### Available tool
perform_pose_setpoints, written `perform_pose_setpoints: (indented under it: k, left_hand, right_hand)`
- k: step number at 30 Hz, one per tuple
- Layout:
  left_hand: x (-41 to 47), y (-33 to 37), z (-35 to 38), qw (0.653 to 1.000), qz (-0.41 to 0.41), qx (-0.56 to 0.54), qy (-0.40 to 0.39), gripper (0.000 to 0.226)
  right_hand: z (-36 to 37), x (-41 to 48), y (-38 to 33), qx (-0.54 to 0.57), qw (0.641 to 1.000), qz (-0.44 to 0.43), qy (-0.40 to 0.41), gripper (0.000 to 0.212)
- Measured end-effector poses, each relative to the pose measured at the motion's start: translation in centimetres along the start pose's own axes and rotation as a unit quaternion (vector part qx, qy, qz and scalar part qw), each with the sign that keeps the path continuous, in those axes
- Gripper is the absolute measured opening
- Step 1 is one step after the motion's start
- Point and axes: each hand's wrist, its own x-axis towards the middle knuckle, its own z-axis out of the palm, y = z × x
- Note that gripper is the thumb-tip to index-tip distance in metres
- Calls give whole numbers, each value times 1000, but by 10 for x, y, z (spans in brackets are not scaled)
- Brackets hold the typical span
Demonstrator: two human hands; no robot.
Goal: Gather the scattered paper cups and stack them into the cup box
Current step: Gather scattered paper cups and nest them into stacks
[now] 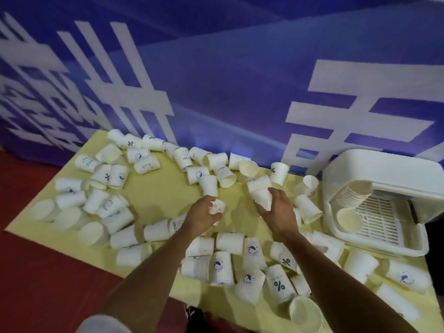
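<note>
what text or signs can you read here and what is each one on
"%": front cup, upright cup at the back
"HELL", rest turned away: lying cup in the back row
banner: big white characters, cropped, unreadable
blue-logo cup and others like it: print too blurred to read

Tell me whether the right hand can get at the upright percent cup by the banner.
Probably yes: the upright cup stands just beyond the right hand, nothing between. But that hand already holds cups.
</note>
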Motion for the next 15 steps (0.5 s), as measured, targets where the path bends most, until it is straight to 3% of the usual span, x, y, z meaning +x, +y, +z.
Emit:
perform_pose_setpoints:
  k: [15]
  left_hand:
    - [-3,-132,-130,990,-110,-37,80,55]
  right_hand:
    - [130,25,-166,-63,979,-115,-154,66]
